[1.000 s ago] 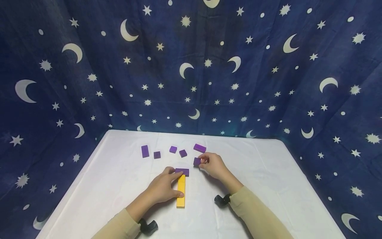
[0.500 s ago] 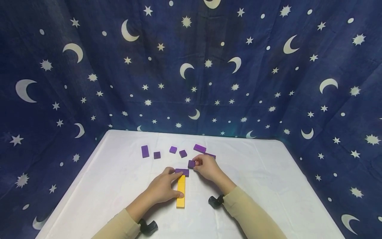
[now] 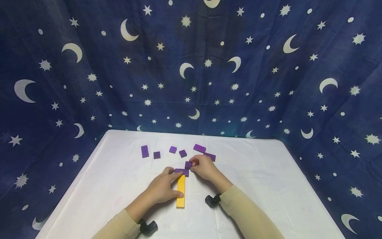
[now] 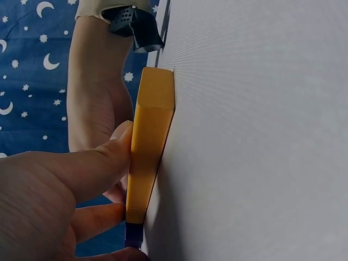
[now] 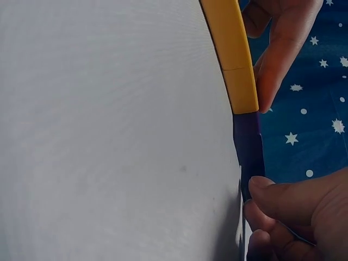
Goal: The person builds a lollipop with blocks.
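Flat on the white table lies a row of yellow blocks [image 3: 180, 202], with a seam between two of them. A purple oblong block [image 3: 185, 172] sits crosswise at the row's far end. My left hand [image 3: 161, 187] rests over both, its thumb pressing the yellow from above and a fingertip at the joint with the purple. Between thumb and fingers, my right hand [image 3: 206, 167] pinches a small purple block [image 3: 188, 165] just behind the oblong's right end. The right wrist view shows the right thumb [image 5: 261, 182] on the dark purple piece, beyond the yellow end.
Farther back lie a purple oblong [image 3: 145, 151] at left, small purple blocks [image 3: 157, 155] toward the middle, and two purple oblongs [image 3: 199, 148] right behind my right hand. A starry blue curtain [image 3: 191, 83] hangs beyond the white table [image 3: 253, 172].
My right hand has moved left with the small purple block, up to the crosswise oblong, uncovering another purple oblong behind it. The left hand has stayed in place.
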`<action>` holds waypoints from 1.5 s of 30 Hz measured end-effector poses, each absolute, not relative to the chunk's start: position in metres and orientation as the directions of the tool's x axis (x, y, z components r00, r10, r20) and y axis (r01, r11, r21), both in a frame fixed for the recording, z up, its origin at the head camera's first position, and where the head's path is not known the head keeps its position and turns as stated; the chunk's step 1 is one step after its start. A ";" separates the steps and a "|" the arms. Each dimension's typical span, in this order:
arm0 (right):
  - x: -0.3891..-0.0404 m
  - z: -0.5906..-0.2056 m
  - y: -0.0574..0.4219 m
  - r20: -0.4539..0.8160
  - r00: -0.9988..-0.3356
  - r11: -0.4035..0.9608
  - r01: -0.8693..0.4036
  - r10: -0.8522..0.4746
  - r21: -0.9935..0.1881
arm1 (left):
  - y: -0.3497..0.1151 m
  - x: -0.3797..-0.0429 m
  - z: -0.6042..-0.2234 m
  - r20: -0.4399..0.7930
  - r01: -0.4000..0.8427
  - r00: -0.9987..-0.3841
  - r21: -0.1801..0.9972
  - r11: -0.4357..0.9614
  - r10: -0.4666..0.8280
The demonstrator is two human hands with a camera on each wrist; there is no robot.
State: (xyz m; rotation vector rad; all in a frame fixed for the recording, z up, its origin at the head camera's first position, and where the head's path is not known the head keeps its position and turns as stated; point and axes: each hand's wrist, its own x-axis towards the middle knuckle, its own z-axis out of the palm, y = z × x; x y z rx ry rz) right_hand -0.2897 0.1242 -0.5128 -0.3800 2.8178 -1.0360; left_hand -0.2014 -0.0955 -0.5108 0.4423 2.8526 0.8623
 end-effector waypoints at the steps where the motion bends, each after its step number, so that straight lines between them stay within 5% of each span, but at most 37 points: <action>1: -0.290 -0.513 0.124 -0.019 -0.961 0.736 -0.198 -0.275 -0.648 | -0.095 -0.202 -0.511 -0.037 0.242 -0.948 0.559 0.793 0.315; 45: -0.294 -0.510 0.119 -0.029 -0.958 0.738 -0.201 -0.286 -0.645 | -0.096 -0.201 -0.510 -0.028 0.258 -0.945 0.548 0.796 0.325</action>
